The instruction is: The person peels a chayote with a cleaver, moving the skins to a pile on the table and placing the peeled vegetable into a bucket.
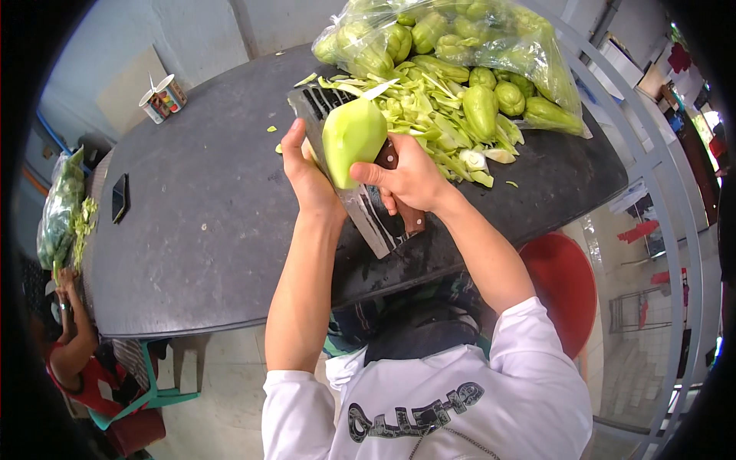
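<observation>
A peeled, pale green chayote (354,138) is held up above the near middle of the table, against the broad blade of a cleaver (371,218). My left hand (313,180) is closed round the chayote from the left, thumb raised beside the blade; its other fingers are mostly hidden behind the blade. My right hand (410,175) grips the cleaver's brown riveted handle, its thumb pressed on the chayote's lower right side. A pale sliver sticks out above the chayote. Just beyond lies a pile of green peelings (422,100), with unpeeled chayotes (481,111) on its right.
A clear plastic bag (552,69) full of chayotes rests at the back of the dark table (192,230). Two paper cups (162,100) and a phone (120,198) lie left. Another person (84,356) handles greens far left. A red stool (563,291) stands right.
</observation>
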The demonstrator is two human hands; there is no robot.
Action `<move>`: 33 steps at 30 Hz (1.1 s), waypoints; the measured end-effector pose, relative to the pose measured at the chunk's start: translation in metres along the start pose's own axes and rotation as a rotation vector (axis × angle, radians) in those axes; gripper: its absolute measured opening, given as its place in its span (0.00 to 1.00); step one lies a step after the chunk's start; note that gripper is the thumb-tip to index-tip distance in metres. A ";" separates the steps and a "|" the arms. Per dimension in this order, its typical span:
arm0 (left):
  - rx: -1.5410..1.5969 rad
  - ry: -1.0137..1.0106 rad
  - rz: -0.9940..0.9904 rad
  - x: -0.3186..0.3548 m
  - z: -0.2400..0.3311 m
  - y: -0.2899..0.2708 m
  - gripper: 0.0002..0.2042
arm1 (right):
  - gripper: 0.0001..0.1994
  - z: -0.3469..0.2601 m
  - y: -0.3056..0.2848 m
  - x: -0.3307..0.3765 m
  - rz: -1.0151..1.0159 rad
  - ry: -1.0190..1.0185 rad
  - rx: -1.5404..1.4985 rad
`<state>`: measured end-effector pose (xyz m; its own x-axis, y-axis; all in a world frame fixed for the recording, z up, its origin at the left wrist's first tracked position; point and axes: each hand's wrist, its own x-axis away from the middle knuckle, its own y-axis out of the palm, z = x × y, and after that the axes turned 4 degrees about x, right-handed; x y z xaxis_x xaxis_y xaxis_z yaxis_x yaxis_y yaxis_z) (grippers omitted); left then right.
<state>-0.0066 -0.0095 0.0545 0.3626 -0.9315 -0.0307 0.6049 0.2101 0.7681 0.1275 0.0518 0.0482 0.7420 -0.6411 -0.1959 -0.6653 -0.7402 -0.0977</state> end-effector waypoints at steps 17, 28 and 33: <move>-0.014 -0.025 0.276 -0.038 -0.001 -0.040 0.20 | 0.15 0.012 -0.044 -0.018 0.362 0.192 0.319; 0.096 -0.132 0.139 -0.035 0.003 -0.034 0.23 | 0.15 0.017 -0.067 -0.019 0.489 0.200 0.412; 0.238 -0.046 0.303 -0.033 0.002 -0.025 0.21 | 0.15 0.006 -0.069 -0.009 0.540 0.099 0.341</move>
<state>-0.0350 0.0155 0.0371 0.4647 -0.8509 0.2451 0.2917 0.4085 0.8649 0.1664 0.1096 0.0511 0.2887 -0.9331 -0.2145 -0.9238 -0.2126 -0.3185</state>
